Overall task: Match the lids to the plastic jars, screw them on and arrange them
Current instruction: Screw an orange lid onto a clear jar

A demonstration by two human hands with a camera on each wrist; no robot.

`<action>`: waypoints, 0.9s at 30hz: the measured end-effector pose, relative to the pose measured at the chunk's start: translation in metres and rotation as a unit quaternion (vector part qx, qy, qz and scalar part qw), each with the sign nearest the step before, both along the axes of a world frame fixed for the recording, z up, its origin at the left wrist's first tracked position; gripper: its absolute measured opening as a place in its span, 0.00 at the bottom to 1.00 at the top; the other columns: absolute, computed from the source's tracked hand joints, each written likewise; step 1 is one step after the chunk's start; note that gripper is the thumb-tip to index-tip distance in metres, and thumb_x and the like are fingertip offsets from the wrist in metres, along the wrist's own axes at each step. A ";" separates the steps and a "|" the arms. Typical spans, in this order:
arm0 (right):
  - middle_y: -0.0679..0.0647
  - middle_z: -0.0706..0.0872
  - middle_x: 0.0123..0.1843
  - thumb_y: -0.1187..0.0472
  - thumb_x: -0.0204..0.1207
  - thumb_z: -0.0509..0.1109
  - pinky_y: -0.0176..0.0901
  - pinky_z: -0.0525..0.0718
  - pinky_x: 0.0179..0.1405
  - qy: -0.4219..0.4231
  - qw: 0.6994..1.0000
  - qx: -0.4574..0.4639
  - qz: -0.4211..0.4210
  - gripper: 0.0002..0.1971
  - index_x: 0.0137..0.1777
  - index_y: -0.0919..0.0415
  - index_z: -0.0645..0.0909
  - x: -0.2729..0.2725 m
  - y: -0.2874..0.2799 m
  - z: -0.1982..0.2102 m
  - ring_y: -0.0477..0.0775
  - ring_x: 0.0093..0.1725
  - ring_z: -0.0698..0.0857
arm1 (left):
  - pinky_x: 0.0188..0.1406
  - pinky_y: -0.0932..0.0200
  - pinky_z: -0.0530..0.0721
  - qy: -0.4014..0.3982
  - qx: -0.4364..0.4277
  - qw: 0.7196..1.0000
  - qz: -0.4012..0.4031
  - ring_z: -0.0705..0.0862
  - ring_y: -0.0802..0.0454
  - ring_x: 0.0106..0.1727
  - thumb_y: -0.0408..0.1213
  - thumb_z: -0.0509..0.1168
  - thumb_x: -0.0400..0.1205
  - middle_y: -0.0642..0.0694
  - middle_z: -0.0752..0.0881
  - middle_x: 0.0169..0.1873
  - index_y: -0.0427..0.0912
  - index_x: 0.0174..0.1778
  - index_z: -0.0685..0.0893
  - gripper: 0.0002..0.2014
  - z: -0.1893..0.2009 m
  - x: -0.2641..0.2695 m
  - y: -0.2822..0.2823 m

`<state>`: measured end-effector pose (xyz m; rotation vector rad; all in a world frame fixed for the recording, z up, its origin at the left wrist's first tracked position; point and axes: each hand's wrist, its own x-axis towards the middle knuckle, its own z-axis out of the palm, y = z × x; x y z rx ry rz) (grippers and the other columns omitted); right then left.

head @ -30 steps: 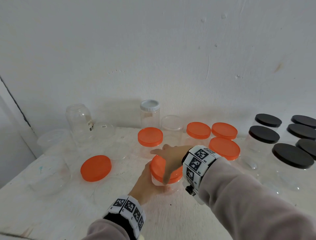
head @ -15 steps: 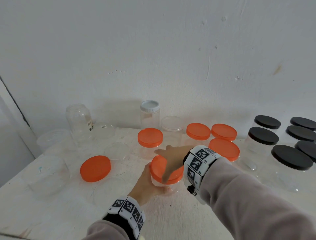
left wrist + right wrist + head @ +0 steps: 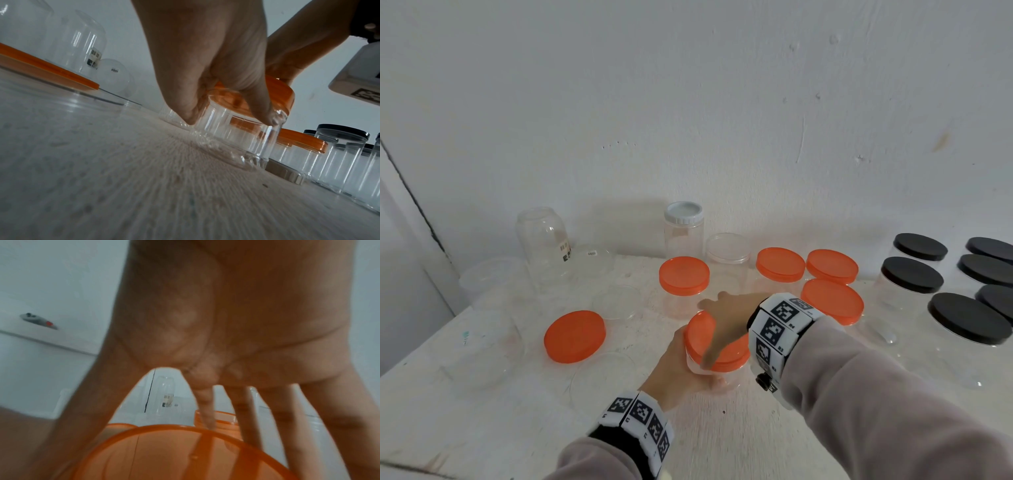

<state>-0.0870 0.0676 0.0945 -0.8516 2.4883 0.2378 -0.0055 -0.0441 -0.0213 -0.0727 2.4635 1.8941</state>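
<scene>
A clear plastic jar stands on the white table near its middle, with an orange lid on top. My left hand grips the jar's side from the left, thumb and fingers curled round the clear wall. My right hand lies over the lid from above, its spread fingers reaching down over the rim. In the left wrist view the left hand pinches the jar just below the lid. In the right wrist view the right hand covers the lid.
A loose orange lid lies to the left. Several orange-lidded jars stand just behind and to the right, and black-lidded jars at far right. A white-lidded jar and open clear jars line the back wall.
Almost nothing: the right wrist has shifted slightly over the lid. Both hands keep their hold, and the jar stays where it was.
</scene>
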 end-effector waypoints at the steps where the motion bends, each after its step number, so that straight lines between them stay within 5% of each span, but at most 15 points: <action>1: 0.51 0.65 0.77 0.35 0.62 0.78 0.57 0.75 0.55 -0.015 1.000 -0.003 0.014 0.52 0.82 0.38 0.53 0.000 0.000 0.002 0.62 0.73 0.72 | 0.54 0.76 0.79 0.004 0.000 1.000 -0.005 0.78 0.76 0.59 0.44 0.82 0.55 0.66 0.81 0.58 0.64 0.63 0.68 0.43 0.001 0.000 0.000; 4: 0.47 0.65 0.74 0.42 0.62 0.81 0.56 0.75 0.54 -0.037 0.999 -0.025 0.031 0.48 0.78 0.31 0.57 -0.001 0.001 0.002 0.60 0.72 0.72 | 0.43 0.81 0.77 0.005 0.000 1.000 0.004 0.76 0.84 0.53 0.43 0.81 0.54 0.67 0.79 0.55 0.66 0.57 0.68 0.39 0.003 0.000 0.002; 9: 0.53 0.70 0.71 0.25 0.62 0.70 0.52 0.73 0.48 0.002 0.999 -0.042 -0.009 0.47 0.79 0.43 0.61 0.000 0.002 -0.008 0.61 0.68 0.75 | 0.67 0.54 0.78 -0.003 -0.020 1.000 0.017 0.77 0.61 0.65 0.44 0.82 0.57 0.58 0.77 0.65 0.54 0.72 0.63 0.50 0.000 -0.001 0.001; 13: 0.53 0.69 0.74 0.22 0.60 0.69 0.55 0.74 0.51 0.008 0.999 -0.026 -0.022 0.52 0.81 0.45 0.58 0.000 0.002 -0.009 0.62 0.70 0.75 | 0.65 0.58 0.76 -0.012 -0.015 1.000 0.012 0.75 0.62 0.65 0.42 0.83 0.58 0.60 0.75 0.64 0.55 0.74 0.60 0.51 -0.001 0.000 0.000; 16: 0.48 0.64 0.77 0.34 0.59 0.79 0.60 0.74 0.58 -0.028 0.999 -0.012 0.019 0.53 0.80 0.32 0.50 0.001 0.003 -0.003 0.62 0.74 0.71 | 0.64 0.60 0.75 -0.018 -0.006 1.000 0.016 0.75 0.64 0.63 0.41 0.83 0.57 0.61 0.75 0.64 0.56 0.73 0.62 0.50 0.002 0.001 0.001; 19: 0.46 0.65 0.73 0.42 0.59 0.82 0.58 0.76 0.55 -0.031 0.999 -0.011 0.035 0.50 0.78 0.28 0.55 -0.002 0.003 -0.002 0.60 0.71 0.71 | 0.54 0.71 0.75 -0.007 -0.021 1.000 0.018 0.77 0.70 0.57 0.39 0.83 0.57 0.65 0.76 0.57 0.64 0.62 0.67 0.42 0.007 0.001 0.003; 23: 0.51 0.69 0.71 0.28 0.61 0.74 0.54 0.75 0.50 -0.006 0.999 -0.035 0.001 0.48 0.80 0.39 0.58 -0.002 0.004 -0.008 0.62 0.68 0.75 | 0.71 0.54 0.74 -0.009 -0.026 0.999 0.023 0.75 0.57 0.68 0.33 0.82 0.64 0.54 0.75 0.67 0.52 0.74 0.62 0.47 0.008 0.002 0.004; 25: 0.53 0.71 0.72 0.24 0.62 0.69 0.53 0.74 0.49 0.007 0.999 -0.042 -0.018 0.49 0.80 0.46 0.61 -0.002 0.004 -0.010 0.62 0.68 0.76 | 0.68 0.60 0.76 -0.004 -0.023 1.000 0.013 0.76 0.63 0.65 0.34 0.82 0.63 0.59 0.77 0.63 0.57 0.69 0.65 0.43 0.008 0.002 0.004; 27: 0.52 0.68 0.75 0.23 0.59 0.70 0.56 0.74 0.51 -0.001 1.000 -0.022 -0.022 0.52 0.81 0.42 0.56 -0.004 0.005 -0.010 0.63 0.70 0.75 | 0.69 0.59 0.76 -0.013 -0.028 0.999 0.012 0.75 0.63 0.66 0.35 0.82 0.64 0.58 0.76 0.65 0.54 0.73 0.63 0.46 0.008 0.003 0.004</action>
